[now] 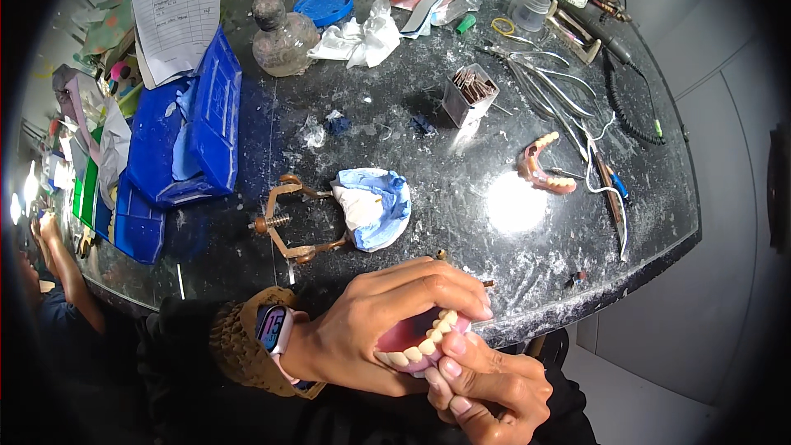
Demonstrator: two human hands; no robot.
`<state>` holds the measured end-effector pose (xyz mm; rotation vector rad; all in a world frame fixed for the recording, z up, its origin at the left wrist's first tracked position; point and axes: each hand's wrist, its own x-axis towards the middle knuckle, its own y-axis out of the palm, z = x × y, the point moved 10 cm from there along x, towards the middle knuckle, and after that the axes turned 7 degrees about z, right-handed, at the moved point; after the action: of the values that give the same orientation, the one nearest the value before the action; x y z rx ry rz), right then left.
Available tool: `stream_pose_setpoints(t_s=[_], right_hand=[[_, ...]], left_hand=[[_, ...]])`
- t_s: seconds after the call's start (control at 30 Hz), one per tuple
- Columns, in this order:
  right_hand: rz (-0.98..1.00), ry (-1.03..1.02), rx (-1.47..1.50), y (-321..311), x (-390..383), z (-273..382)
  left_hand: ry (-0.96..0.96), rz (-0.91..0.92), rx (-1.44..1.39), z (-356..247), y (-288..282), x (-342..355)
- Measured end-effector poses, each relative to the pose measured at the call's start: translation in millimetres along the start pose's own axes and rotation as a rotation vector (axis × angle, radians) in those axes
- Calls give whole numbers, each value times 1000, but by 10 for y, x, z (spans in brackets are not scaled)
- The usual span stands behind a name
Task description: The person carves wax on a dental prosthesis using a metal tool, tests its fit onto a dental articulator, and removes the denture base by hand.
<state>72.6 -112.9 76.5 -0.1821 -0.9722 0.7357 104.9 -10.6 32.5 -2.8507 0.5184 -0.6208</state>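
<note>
Your L hand (383, 313) grips the denture (422, 348) by the bench's (449, 206) near edge, R hand (498, 387) pinching its pink rim, so prob. rim work now; next likely needs L steady w/ small R moves.

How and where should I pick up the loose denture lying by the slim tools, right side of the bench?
Probably by the pink middle of the loose denture, coming from the left and above. Its arch bows leftward there, between two tooth-bearing ends, while slim tools lie to its right. A light grip looks wise, since the base appears thin.
</note>
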Motion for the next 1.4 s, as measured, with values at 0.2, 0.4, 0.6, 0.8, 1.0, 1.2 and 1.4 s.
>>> stream_pose_setpoints(t_s=[0.2, 0.4, 0.6, 0.8, 1.0, 1.2, 1.4], right_hand=[[-385, 130, 11, -47, -308, -108], [-79, 227, 63, -23, -80, -83], [-242, 37, -34, -72, 30, 38], [-170, 66, -17, -30, 81, 28], [-217, 85, 10, -76, 36, 24], [-292, 70, -27, -58, 19, 44], [-154, 50, -93, -37, 126, 56]], left_hand=[[-4, -49, 56, -10, -13, -49], [-9, -50, 38, -12, 2, -54], [-27, -59, 19, -7, 20, -44], [-12, -67, 56, -14, -3, -73], [-11, -73, 78, -38, 2, -53], [-15, -84, 115, -47, 17, -54], [-63, -96, 169, -6, -12, -102]])
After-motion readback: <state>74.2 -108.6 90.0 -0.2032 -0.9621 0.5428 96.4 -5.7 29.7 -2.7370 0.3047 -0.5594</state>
